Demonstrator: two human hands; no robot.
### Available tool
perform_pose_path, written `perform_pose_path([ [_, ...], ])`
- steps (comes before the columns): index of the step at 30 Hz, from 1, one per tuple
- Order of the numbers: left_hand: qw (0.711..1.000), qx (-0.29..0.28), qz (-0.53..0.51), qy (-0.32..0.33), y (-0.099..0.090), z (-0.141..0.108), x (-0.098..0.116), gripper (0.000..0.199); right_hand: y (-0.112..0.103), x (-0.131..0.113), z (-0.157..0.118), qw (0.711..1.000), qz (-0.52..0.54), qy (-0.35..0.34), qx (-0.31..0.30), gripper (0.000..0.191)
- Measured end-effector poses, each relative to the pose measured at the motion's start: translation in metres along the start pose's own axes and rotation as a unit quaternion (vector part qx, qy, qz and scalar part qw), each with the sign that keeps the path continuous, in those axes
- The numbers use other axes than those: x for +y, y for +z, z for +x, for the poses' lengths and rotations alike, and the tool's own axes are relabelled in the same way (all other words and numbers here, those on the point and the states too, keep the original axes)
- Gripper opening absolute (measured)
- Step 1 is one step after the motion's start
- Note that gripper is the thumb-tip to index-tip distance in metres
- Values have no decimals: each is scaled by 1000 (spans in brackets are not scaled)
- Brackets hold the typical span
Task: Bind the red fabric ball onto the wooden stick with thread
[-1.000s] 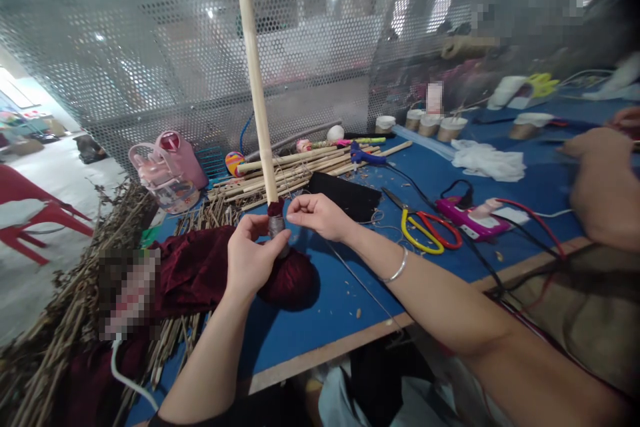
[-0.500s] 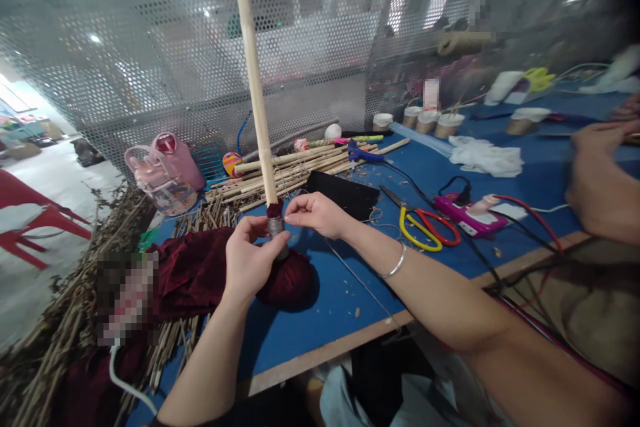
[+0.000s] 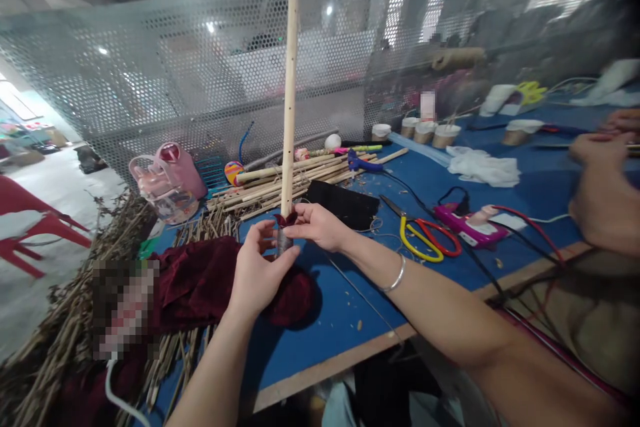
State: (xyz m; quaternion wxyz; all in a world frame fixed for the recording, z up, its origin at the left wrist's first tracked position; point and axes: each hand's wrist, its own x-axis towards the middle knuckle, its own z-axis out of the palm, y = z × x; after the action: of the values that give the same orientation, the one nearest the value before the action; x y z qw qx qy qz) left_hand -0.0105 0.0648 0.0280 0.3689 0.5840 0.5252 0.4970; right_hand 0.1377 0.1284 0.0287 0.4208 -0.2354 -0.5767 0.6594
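A pale wooden stick stands upright at the middle, its lower end inside dark red cloth bound with grey wire. My left hand is wrapped round this wire-bound part from the left. From the right, my right hand pinches at the cloth edge just above the wire; its fingertips press close to the stick. Below the hands a round dark red velvet bundle rests on the blue table. More dark red cloth lies left of my left hand.
Scissors, a purple power strip, a blue glue gun and a black cloth lie to the right. Wooden sticks lie behind. Dry stems and a pink bag are left. Another person's hands are far right.
The stick has swung from leaning left to nearly upright. My right fingers have moved onto the cloth edge, which now flares out above the wire. The view has shifted slightly.
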Motion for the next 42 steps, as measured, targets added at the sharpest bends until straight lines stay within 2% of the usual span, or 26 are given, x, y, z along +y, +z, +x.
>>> perform_pose_path([
  [3, 999, 31, 37, 24, 5, -4, -1, 46, 1, -1, 0, 1000, -9, 0, -4, 28],
  [7, 999, 45, 14, 23, 7, -7, -2, 36, 0, -2, -1, 1000, -5, 8, -10, 28],
  [16, 996, -5, 70, 60, -1, -3, -2, 33, -6, 0, -1, 1000, 1, 9, -18, 28],
  [20, 991, -9, 95, 99, -1, -2, -5, 19, -5, -1, -2, 1000, 2, 18, -23, 30],
  [26, 996, 22, 62, 64, 4, -4, -6, 37, -6, 0, -2, 999, -20, 14, -32, 31],
  [33, 997, 57, 18, 40, 6, -3, -7, 39, -12, 3, -2, 997, -52, -42, -47, 30],
  [36, 997, 68, -3, 32, 6, -2, -7, 38, -13, 6, -2, 997, -44, -22, -56, 31],
  [38, 997, 58, -43, 28, 4, 0, -5, 39, -12, 6, -1, 997, -38, -3, -60, 34],
  [42, 987, -30, -158, 1, 0, 2, -2, 41, -7, 5, -1, 998, -31, -16, -48, 37],
])
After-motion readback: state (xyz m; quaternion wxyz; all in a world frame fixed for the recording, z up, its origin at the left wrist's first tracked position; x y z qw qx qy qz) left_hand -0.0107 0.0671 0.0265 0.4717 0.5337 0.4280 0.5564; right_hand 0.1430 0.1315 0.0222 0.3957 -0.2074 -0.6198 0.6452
